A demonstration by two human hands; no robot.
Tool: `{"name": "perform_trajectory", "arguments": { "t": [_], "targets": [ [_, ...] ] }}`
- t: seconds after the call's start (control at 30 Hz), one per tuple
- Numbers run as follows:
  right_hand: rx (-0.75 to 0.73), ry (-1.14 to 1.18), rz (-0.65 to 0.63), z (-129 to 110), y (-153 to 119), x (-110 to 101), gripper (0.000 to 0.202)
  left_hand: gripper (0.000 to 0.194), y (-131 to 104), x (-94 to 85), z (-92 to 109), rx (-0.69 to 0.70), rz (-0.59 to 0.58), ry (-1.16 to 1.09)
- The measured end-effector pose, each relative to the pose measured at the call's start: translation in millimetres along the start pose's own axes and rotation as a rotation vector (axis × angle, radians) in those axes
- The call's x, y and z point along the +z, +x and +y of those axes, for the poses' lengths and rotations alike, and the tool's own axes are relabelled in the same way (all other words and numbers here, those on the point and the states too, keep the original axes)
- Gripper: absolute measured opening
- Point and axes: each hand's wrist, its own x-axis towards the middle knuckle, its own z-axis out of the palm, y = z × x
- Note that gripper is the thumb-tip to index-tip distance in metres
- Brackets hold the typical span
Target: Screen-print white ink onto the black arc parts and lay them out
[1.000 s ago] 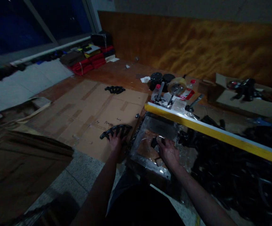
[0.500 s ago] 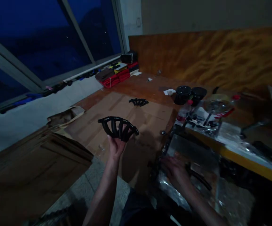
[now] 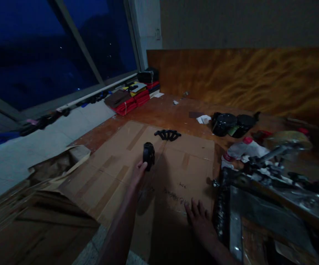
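My left hand [image 3: 139, 170] is closed on a black curved slatted plastic piece [image 3: 148, 156], held above the cardboard sheet and turned nearly edge-on. A similar slatted piece [image 3: 168, 135], fan-shaped with open gaps between its ribs, lies farther back on the cardboard [image 3: 137, 147]. Lower right, my right hand [image 3: 201, 221] is open with its fingers spread, over the cardboard beside some handwriting. Nothing is in it. Whether its fingertips touch the surface I cannot tell.
At right stands a metal-framed device [image 3: 235, 217] with a plastic bottle [image 3: 244, 149] and small black parts behind it. Two black tape-like rolls [image 3: 224, 123] sit farther back. Red folded cloth [image 3: 131, 103] lies by the window; folded cardboard [image 3: 46, 224] is at lower left.
The slatted piece in my left hand has turned from broadside to nearly edge-on. My right hand has gone from the device at right to over the cardboard. The view has shifted.
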Motion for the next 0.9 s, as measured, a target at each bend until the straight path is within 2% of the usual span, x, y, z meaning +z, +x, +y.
{"name": "perform_trajectory", "arguments": {
  "t": [0.13, 0.23, 0.37, 0.47, 0.57, 0.63, 0.7, 0.77, 0.83, 0.9],
  "targets": [
    [0.003, 0.046, -0.025, 4.2, 2.3, 15.7, 0.080, 0.063, 61.2, 23.5, -25.0, 0.053, -0.098, 0.510],
    [0.016, 0.068, -0.030, 7.0, 3.6, 23.7, 0.083, 0.054, 94.0, 47.3, -37.3, 0.120, -0.200, 0.799],
    [0.005, 0.113, -0.035, 8.0, 4.6, 26.1, 0.083, 0.051, 119.1, 71.7, -46.8, 0.165, -0.252, 1.005],
    [0.009, 0.156, -0.048, 6.3, 2.5, 21.8, 0.081, 0.053, 121.9, 80.2, -49.1, 0.179, -0.281, 1.094],
    [-0.008, 0.226, -0.039, 2.2, -0.6, 13.8, 0.075, 0.060, 105.4, 83.8, -49.9, 0.245, -0.229, 1.212],
    [-0.035, 0.296, -0.030, 1.6, -1.6, 4.9, 0.076, 0.065, 84.5, 87.7, -49.7, 0.299, -0.159, 1.283],
    [-0.089, 0.401, -0.022, 7.1, -4.3, -8.3, 0.078, 0.064, 57.6, 95.8, -46.3, 0.313, -0.155, 1.276],
    [-0.197, 0.539, 0.017, 21.4, -14.7, -24.5, 0.059, 0.055, 26.0, 108.8, -36.9, 0.273, -0.206, 1.179],
    [-0.309, 0.639, 0.131, 44.3, -38.2, -39.3, 0.040, 0.046, -9.0, 126.4, -19.8, 0.181, -0.239, 1.005],
    [-0.313, 0.658, 0.287, 74.2, -73.8, -46.1, 0.039, 0.041, -45.1, 147.4, 4.9, 0.078, -0.235, 0.785]
  ]
}}
